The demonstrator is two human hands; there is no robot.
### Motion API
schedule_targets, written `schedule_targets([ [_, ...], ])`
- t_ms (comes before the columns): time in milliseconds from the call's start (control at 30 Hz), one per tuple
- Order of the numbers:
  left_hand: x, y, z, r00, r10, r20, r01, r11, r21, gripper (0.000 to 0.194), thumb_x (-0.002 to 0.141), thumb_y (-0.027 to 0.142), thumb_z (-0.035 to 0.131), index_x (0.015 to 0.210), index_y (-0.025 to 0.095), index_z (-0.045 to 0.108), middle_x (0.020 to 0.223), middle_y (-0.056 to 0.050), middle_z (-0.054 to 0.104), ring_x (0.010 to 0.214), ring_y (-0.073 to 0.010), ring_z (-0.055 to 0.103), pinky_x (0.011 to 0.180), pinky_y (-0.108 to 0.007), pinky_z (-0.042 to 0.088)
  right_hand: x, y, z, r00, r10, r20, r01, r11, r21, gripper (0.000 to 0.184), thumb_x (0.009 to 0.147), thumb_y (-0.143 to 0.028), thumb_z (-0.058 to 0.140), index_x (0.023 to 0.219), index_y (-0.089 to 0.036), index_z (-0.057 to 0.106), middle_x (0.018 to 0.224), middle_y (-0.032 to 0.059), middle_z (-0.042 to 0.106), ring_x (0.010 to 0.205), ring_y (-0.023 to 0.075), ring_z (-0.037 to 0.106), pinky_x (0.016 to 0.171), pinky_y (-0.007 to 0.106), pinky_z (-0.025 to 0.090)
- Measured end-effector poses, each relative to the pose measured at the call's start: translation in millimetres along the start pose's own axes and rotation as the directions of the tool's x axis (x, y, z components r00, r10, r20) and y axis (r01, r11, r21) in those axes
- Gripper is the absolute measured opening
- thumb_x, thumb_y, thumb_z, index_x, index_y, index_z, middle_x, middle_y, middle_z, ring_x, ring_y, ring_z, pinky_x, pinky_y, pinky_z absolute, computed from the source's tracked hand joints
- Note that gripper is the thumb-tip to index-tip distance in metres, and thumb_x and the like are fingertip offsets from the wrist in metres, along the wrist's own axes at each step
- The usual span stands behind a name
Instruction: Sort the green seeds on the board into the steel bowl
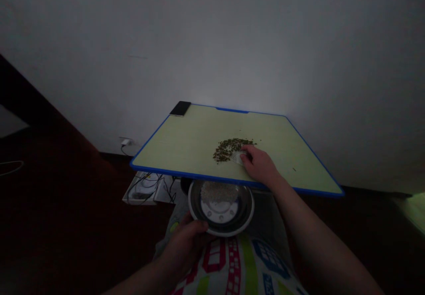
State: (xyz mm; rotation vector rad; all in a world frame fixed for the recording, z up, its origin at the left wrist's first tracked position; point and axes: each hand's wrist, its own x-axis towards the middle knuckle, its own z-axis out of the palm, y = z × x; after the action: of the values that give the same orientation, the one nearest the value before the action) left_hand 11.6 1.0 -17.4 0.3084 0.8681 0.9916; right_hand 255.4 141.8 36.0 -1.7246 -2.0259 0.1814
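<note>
My right hand (260, 164) rests on a pale green cutting board (186, 144) with a blue rim, holding a small translucent plastic piece (239, 158) against the board. Just beyond my fingers lies a curved band of small dark green grains (229, 149). My left hand (184, 246) grips the near rim of a steel bowl (221, 228) below the board's front edge. Inside the bowl is a pile of pale grains (219, 193) on a white-and-grey base.
A black phone (180, 108) lies on the board's far corner. A charger (125, 142) is plugged into the wall socket at left. Black cables lie in a white tray (146, 189) on the floor. Colourful patterned fabric (239, 268) lies under the bowl.
</note>
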Motion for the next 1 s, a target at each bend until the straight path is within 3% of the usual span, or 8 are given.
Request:
schedule_targets([
  [433,0,-1,-0.6,1.000,0.015,-0.002,-0.015,1.000,-0.009,0.063,0.060,0.009,0.075,0.122,0.018,0.067,0.112,-0.011,0.083,0.110,-0.0363,0.076,0.094,-0.047,0.062,-8,0,-3,0.999,-0.026,0.019,0.025,1.000,0.017,0.029,0.091,-0.025,0.053,0.114,-0.014,0.068,0.077,0.0063,0.069,0.069,0.0199,0.059,0.070,0.031,0.041],
  [667,-2,1,1.2,1.000,0.003,-0.020,-0.003,1.000,-0.016,0.066,0.058,0.008,0.075,0.123,0.018,0.066,0.094,-0.008,0.085,0.108,-0.0368,0.076,0.091,-0.048,0.063,-11,2,-4,1.000,-0.020,-0.001,0.020,1.000,0.006,0.029,0.091,-0.027,0.052,0.111,-0.015,0.069,0.075,0.0058,0.068,0.069,0.0202,0.060,0.068,0.031,0.040],
  [1000,0,-1,0.0,1.000,0.014,0.001,-0.014,1.000,-0.010,0.067,0.059,0.010,0.076,0.125,0.017,0.066,0.115,-0.013,0.082,0.108,-0.0373,0.076,0.093,-0.048,0.062,-14,5,-2,0.999,-0.033,-0.021,0.034,0.999,0.031,0.027,0.090,-0.029,0.053,0.109,-0.017,0.069,0.073,0.0045,0.067,0.067,0.0194,0.059,0.066,0.030,0.040],
])
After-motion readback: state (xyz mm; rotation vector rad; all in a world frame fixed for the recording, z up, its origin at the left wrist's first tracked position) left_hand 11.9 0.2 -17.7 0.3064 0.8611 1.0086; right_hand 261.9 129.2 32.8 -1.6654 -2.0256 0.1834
